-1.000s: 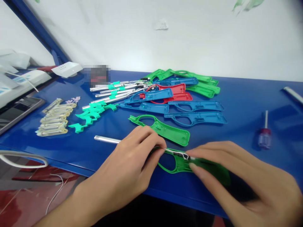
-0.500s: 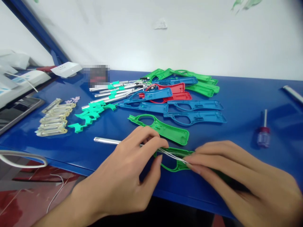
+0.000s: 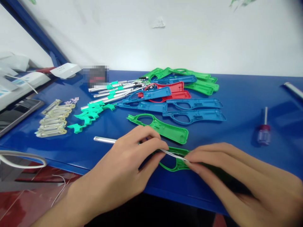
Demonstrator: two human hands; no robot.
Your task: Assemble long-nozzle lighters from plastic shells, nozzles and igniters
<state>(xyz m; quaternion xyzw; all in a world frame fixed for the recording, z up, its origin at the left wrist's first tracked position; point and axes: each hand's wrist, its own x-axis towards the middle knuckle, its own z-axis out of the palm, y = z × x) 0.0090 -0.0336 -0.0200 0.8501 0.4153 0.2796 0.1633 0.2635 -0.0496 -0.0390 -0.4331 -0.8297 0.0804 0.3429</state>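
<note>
Thin white wires (image 3: 174,155) stretch between my two hands above a green plastic half-shell (image 3: 169,168) near the table's front edge. My left hand (image 3: 127,160) pinches the wires at their left end. A silver metal tube (image 3: 104,139) sticks out to the left from under that hand. The fingertips of my right hand (image 3: 227,167) are closed on the right end of the wires, over the shell, whose right part this hand hides. Just behind my hands lies another green half-shell (image 3: 165,128), its hollow side up.
Blue shells (image 3: 196,116), red shells (image 3: 177,88) and more green shells lie farther back. Silver tubes with wires (image 3: 115,94), teal pieces (image 3: 91,113) and clear yellowish parts (image 3: 53,121) are on the left. A screwdriver (image 3: 264,134) lies at the right.
The thumb of my left hand has closed toward its fingers on the wires, and the wires lie closer together. My right hand has hardly moved.
</note>
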